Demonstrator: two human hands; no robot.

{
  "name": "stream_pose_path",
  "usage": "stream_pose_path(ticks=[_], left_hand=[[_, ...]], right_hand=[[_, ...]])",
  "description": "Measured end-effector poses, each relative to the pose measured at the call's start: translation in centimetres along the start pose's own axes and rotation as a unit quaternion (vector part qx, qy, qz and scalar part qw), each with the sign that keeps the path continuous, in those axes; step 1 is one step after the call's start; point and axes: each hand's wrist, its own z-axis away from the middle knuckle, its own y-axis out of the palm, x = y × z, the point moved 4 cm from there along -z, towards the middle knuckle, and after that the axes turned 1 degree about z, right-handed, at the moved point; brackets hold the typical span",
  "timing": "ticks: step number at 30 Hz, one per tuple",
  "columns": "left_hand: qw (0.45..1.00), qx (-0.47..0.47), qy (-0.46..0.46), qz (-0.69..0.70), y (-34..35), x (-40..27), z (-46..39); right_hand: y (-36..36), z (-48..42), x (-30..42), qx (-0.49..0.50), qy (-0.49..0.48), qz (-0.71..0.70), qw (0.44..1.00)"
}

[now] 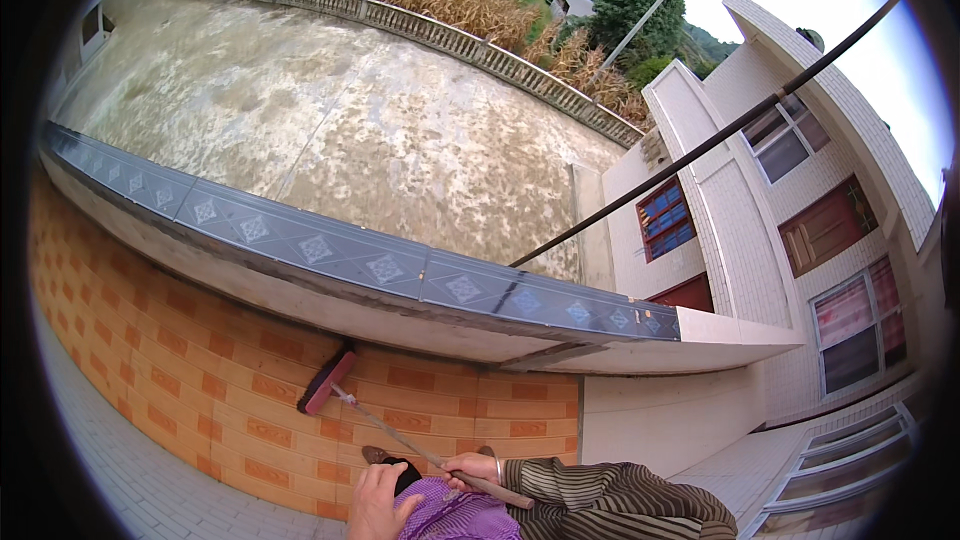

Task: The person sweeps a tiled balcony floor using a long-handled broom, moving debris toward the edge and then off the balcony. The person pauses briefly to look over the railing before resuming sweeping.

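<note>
My right hand (472, 469) grips a wooden broom handle (409, 439) near its upper end. A metal bracelet circles that wrist, below a striped sleeve (600, 495). At the handle's far end, the pinkish-red broom head (331, 382) with dark bristles rests on the tiled floor (262, 431), beside the foot of a low wall. My left hand (379, 499) is off the handle, thumb apart from the fingers and nothing visible in it. It is close to a purple patterned garment (457, 514) on my body. Part of a brown shoe (374, 454) shows beyond it.
The low wall (300, 247) with a blue tiled top runs along the floor's outer side. A dark pole (675, 165) rises from it. Beyond lie a weathered concrete surface (360, 127) and a balustrade (480, 52). A white wall (667, 412) bounds the right.
</note>
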Motion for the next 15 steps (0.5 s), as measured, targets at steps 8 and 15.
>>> stream_pose_path(ticks=[8, 15], left_hand=[[0.998, -0.022, -0.039, -0.042, 4.6, 0.2, 0.6], [0.99, -0.053, -0.129, -0.036, 13.5, -1.0, 3.3]], right_hand=[[-11.2, 6.6, -4.9, -0.09, -0.016, 0.217, 0.972], [-21.7, 7.2, -5.8, -0.083, -0.037, 0.363, 0.927]])
